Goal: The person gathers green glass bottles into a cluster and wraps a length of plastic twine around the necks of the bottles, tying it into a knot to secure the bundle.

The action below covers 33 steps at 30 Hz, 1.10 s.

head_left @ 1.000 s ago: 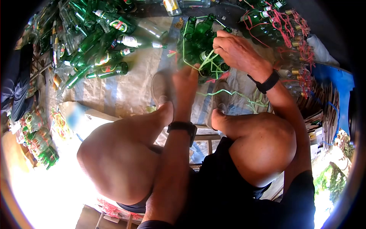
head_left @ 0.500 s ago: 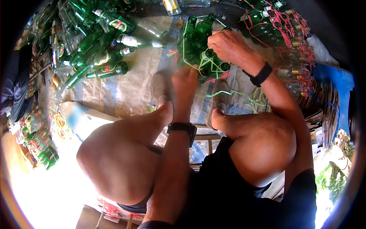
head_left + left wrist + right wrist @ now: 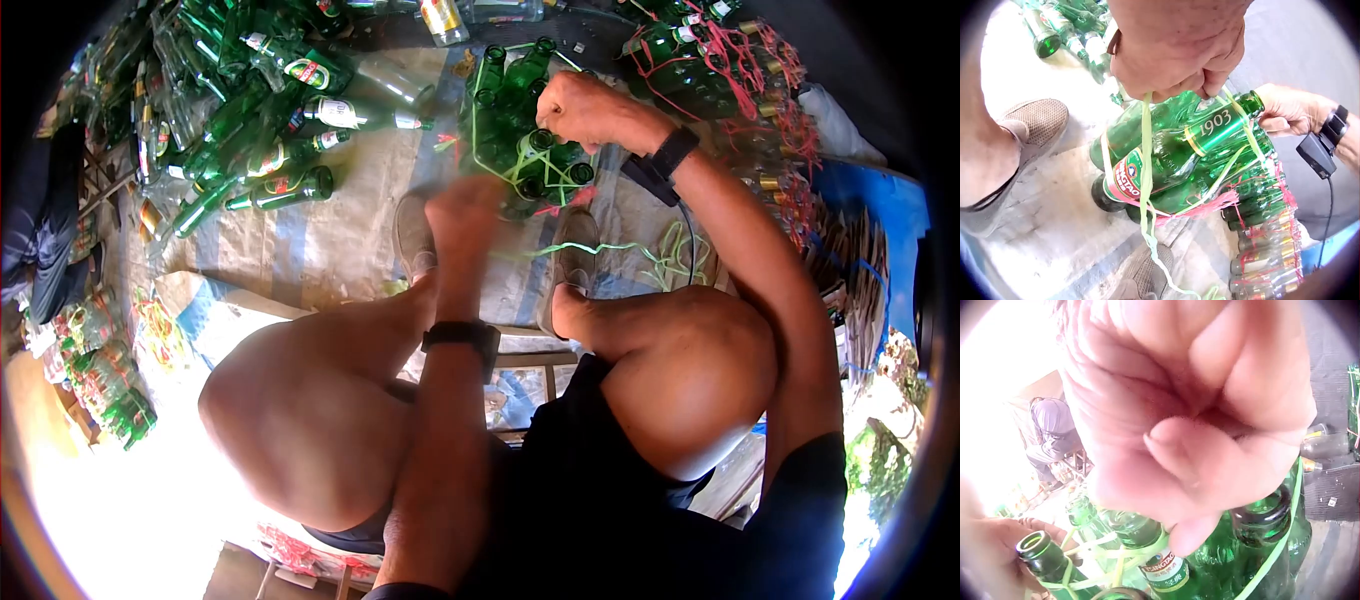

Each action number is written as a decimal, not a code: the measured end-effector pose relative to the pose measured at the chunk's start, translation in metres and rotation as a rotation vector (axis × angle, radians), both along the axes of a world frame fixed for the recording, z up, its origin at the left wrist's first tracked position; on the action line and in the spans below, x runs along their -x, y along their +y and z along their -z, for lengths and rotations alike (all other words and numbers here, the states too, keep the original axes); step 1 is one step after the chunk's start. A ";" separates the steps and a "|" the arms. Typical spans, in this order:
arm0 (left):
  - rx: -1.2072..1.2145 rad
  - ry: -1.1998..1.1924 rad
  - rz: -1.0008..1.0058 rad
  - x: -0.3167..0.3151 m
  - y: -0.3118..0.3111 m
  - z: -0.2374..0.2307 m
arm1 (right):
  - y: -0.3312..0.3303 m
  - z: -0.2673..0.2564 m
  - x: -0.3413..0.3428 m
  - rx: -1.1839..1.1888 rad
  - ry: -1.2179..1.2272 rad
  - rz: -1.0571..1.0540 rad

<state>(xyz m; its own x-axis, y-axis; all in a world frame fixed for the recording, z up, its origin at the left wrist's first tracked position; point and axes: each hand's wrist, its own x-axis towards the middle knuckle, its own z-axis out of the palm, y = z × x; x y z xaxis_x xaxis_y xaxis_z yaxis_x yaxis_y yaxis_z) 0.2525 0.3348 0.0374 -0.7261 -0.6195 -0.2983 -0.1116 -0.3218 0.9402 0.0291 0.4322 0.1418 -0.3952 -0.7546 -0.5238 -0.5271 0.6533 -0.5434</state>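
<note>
A bundle of green glass beer bottles (image 3: 524, 76) stands by the person's feet, bound with light green plastic twine (image 3: 1146, 162). In the left wrist view a bottle marked 1903 (image 3: 1213, 125) is nearest. My left hand (image 3: 465, 215), left of the bundle, grips the twine; a loose tail hangs down from it. My right hand (image 3: 588, 110) is over the bottle tops, fingers curled. In the right wrist view a strand runs up to its lowest finger, close beside a Tsingtao bottle neck (image 3: 1169, 569); the inside of its grip is hidden.
Loose bottles (image 3: 290, 185) lie heaped at the left. Bottles tied with red twine (image 3: 730, 60) stand at the right. Both shoes (image 3: 412, 235) are close to the bundle, and loose green twine (image 3: 680, 258) lies by the right one. Another person (image 3: 1054, 428) sits farther off.
My left hand has drawn slightly left, away from the bundle. The right hand has shifted left and up over the bottle tops, its wrist turning.
</note>
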 end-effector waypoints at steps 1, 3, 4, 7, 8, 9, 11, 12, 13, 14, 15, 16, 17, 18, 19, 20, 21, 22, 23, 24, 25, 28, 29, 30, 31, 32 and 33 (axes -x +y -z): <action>0.048 0.017 -0.007 -0.001 -0.001 0.002 | 0.000 -0.004 -0.002 -0.027 -0.016 0.014; 0.123 0.028 -0.027 0.001 -0.003 0.005 | 0.002 -0.016 -0.001 -0.047 -0.019 0.020; 0.197 0.038 -0.048 0.003 -0.004 0.004 | 0.001 -0.027 -0.004 -0.066 -0.024 0.023; 0.434 -0.060 -0.066 0.004 -0.006 -0.003 | -0.005 -0.053 -0.022 -0.145 0.018 -0.008; 0.437 -0.054 -0.064 0.005 -0.007 -0.005 | -0.004 -0.049 -0.027 -0.142 0.023 -0.004; 0.470 -0.089 -0.058 0.005 -0.006 -0.007 | -0.001 -0.039 -0.033 -0.091 0.150 -0.102; 0.504 -0.118 -0.052 0.006 -0.006 -0.019 | -0.004 -0.052 -0.051 -0.086 0.211 -0.167; 0.506 -0.100 -0.072 0.006 -0.005 -0.025 | -0.003 -0.048 -0.058 -0.083 0.222 -0.172; 0.510 -0.083 -0.093 0.006 -0.005 -0.032 | -0.001 -0.048 -0.068 -0.044 0.288 -0.166; 0.514 -0.074 -0.092 0.006 -0.007 -0.031 | 0.002 -0.048 -0.079 -0.003 0.355 -0.159; 0.634 -0.052 -0.044 0.006 -0.011 -0.030 | 0.003 -0.044 -0.087 -0.001 0.361 -0.157; 0.753 -0.032 0.004 0.005 -0.015 -0.030 | 0.002 -0.038 -0.095 -0.033 0.395 -0.099; 0.757 -0.028 0.003 0.006 -0.019 -0.033 | 0.001 -0.033 -0.102 -0.066 0.427 -0.040; 0.812 -0.074 0.059 0.006 -0.022 -0.037 | 0.000 -0.028 -0.107 -0.064 0.427 -0.037; 0.867 -0.120 0.117 0.006 -0.024 -0.036 | 0.000 -0.025 -0.113 -0.028 0.495 -0.001; 0.869 -0.117 0.121 0.007 -0.026 -0.036 | -0.001 -0.024 -0.117 0.007 0.565 0.036; 0.825 -0.150 0.139 0.010 -0.028 -0.036 | -0.001 -0.021 -0.120 0.007 0.566 0.042; 0.781 -0.183 0.159 0.012 -0.029 -0.037 | -0.004 -0.022 -0.123 0.002 0.591 0.074; 0.784 -0.180 0.162 0.012 -0.030 -0.039 | -0.005 -0.022 -0.125 -0.002 0.616 0.105; 0.797 -0.173 0.185 0.012 -0.031 -0.041 | -0.005 -0.023 -0.124 0.001 0.617 0.108; 0.808 -0.167 0.208 0.010 -0.033 -0.040 | -0.005 -0.024 -0.124 0.000 0.596 0.112; 0.808 -0.147 0.222 0.012 -0.039 -0.039 | -0.005 -0.024 -0.124 -0.006 0.563 0.112; 0.808 -0.144 0.223 0.012 -0.039 -0.042 | -0.005 -0.025 -0.122 -0.009 0.553 0.108; 0.823 -0.180 0.237 0.012 -0.040 -0.044 | -0.005 -0.026 -0.117 -0.008 0.555 0.109; 0.837 -0.218 0.252 0.010 -0.041 -0.047 | -0.005 -0.033 -0.112 -0.046 0.480 0.084; 0.834 -0.220 0.260 0.009 -0.041 -0.044 | -0.003 -0.038 -0.108 -0.088 0.400 0.063; 0.834 -0.224 0.258 0.011 -0.042 -0.041 | 0.003 -0.043 -0.100 -0.096 0.396 0.070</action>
<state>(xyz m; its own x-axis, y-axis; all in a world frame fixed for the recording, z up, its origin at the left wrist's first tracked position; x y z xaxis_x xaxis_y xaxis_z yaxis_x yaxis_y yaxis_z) 0.2412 0.2924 0.0786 -0.8515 -0.5239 0.0244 -0.2945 0.5160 0.8044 0.1290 0.4349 0.1851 -0.6288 -0.6741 -0.3876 -0.6359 0.7326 -0.2426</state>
